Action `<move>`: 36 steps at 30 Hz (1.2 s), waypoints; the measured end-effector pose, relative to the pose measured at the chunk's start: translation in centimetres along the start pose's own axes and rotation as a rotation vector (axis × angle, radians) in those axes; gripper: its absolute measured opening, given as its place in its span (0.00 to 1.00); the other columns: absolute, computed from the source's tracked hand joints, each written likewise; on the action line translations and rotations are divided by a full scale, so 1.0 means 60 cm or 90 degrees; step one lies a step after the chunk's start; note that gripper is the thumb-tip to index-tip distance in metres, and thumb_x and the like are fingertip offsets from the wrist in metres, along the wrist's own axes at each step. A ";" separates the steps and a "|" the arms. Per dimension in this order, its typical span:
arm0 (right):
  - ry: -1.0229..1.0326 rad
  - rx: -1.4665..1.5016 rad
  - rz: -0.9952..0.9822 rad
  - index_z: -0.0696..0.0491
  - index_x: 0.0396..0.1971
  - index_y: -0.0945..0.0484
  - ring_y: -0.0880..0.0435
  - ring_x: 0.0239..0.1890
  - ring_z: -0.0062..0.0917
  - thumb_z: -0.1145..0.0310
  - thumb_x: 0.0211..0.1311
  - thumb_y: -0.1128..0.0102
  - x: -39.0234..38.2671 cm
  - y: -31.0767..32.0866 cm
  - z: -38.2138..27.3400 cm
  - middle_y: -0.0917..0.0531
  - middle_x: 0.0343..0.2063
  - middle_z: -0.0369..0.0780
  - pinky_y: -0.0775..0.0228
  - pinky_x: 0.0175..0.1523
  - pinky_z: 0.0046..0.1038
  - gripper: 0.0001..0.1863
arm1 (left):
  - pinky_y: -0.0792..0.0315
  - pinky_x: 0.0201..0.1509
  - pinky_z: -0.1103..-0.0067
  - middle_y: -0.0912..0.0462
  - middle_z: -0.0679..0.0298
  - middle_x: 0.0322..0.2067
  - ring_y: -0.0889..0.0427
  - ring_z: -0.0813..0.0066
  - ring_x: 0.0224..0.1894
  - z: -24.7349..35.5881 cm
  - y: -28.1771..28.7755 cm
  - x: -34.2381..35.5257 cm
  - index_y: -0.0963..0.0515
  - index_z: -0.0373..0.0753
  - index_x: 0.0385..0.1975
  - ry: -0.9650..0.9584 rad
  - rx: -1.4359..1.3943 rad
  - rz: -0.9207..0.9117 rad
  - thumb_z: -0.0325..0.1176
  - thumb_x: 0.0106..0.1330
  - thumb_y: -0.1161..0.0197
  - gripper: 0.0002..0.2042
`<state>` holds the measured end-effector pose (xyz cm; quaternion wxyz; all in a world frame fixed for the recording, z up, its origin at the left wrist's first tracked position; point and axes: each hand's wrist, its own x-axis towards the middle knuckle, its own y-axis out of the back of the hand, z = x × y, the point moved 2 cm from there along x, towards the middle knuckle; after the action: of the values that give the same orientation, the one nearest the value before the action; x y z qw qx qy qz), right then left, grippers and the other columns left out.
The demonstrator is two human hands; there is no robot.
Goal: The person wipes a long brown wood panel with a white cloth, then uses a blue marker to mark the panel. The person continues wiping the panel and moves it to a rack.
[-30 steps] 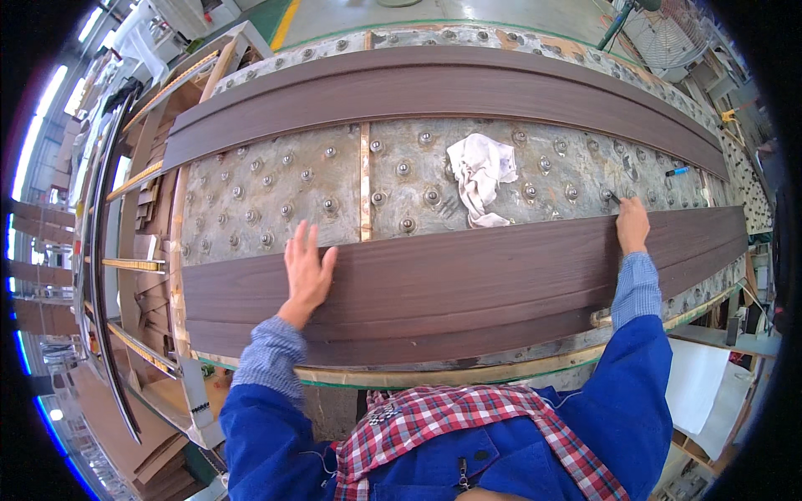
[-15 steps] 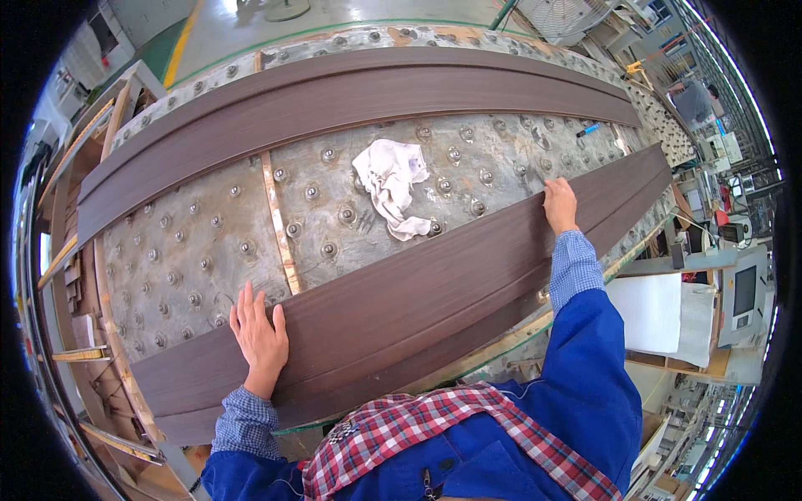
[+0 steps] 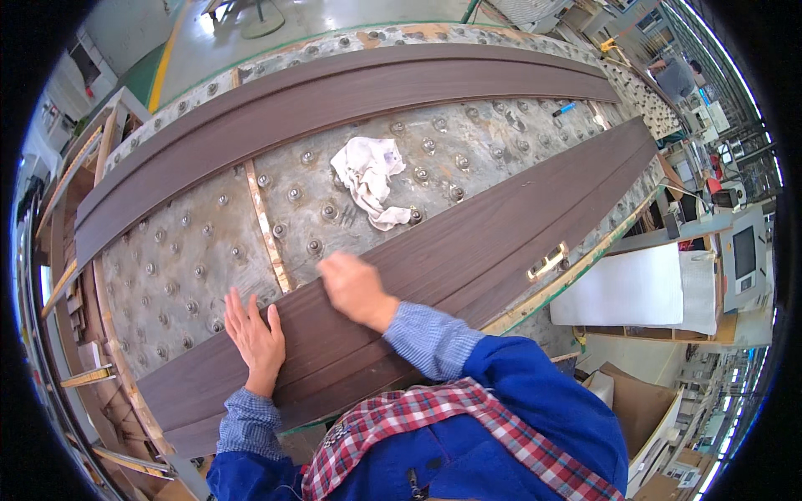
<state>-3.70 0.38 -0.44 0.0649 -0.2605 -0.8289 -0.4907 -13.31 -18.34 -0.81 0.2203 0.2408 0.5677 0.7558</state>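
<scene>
A long dark-brown wooden panel (image 3: 493, 221) with a grooved edge lies slantwise in front of me. My left hand (image 3: 257, 341) rests flat on its left part, fingers spread over the far edge. My right hand (image 3: 355, 288) is at the panel's far edge, a little right of the left one. Its fingers look bent but are smeared by motion, and I cannot make out anything in them. Near the panel's right near side shows a brass-coloured slotted fitting or cut-out (image 3: 548, 261). A crumpled white cloth (image 3: 368, 175) lies beyond the panel.
A second brown panel (image 3: 334, 88) lies along the table's far side. Metal ball rollers stud the worn table (image 3: 221, 250). A blue marker-like item (image 3: 564, 109) lies at the back right. A wooden rack (image 3: 100, 376) stands left; white sheets (image 3: 618, 288) and a monitor (image 3: 743, 260) are right.
My right hand has swept left along the panel's far edge, towards my left hand, uncovering the brass-coloured fitting. The left hand stays on the panel. The view has shifted slightly.
</scene>
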 end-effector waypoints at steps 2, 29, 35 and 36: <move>0.039 0.084 0.044 0.53 0.29 0.28 0.23 0.31 0.33 0.72 0.52 0.47 -0.005 -0.021 -0.028 0.29 0.27 0.40 0.28 0.32 0.31 0.05 | 0.60 0.69 0.59 0.50 0.51 0.66 0.55 0.53 0.69 0.000 0.001 -0.003 0.32 0.33 0.52 0.004 0.025 0.032 0.43 0.66 0.50 0.22; -0.230 -0.413 0.151 0.52 0.34 0.20 0.22 0.37 0.39 0.68 0.58 0.46 -0.056 0.646 0.919 0.21 0.32 0.42 0.29 0.41 0.36 0.08 | 0.59 0.68 0.60 0.47 0.51 0.65 0.51 0.53 0.67 0.161 -0.055 0.014 0.38 0.40 0.60 0.101 0.172 -0.026 0.41 0.63 0.45 0.26; -0.206 -0.425 0.072 0.51 0.26 0.21 0.21 0.33 0.39 0.73 0.53 0.48 -0.062 0.644 0.953 0.22 0.29 0.41 0.28 0.39 0.38 0.05 | 0.61 0.69 0.60 0.50 0.48 0.65 0.53 0.52 0.68 0.504 -0.117 0.089 0.41 0.34 0.61 -0.119 -0.005 -0.053 0.49 0.63 0.48 0.31; -0.176 -0.406 0.048 0.51 0.26 0.21 0.22 0.33 0.40 0.72 0.54 0.49 -0.061 0.624 0.926 0.22 0.29 0.42 0.28 0.38 0.37 0.06 | 0.61 0.69 0.61 0.49 0.48 0.65 0.53 0.52 0.68 0.516 -0.119 0.092 0.41 0.32 0.61 -0.122 -0.011 -0.048 0.49 0.64 0.49 0.31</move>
<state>26.19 60.44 -0.89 -0.1146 -0.3622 -0.6249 -0.6820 1.81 10.14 0.37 0.3039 0.2888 0.5461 0.7253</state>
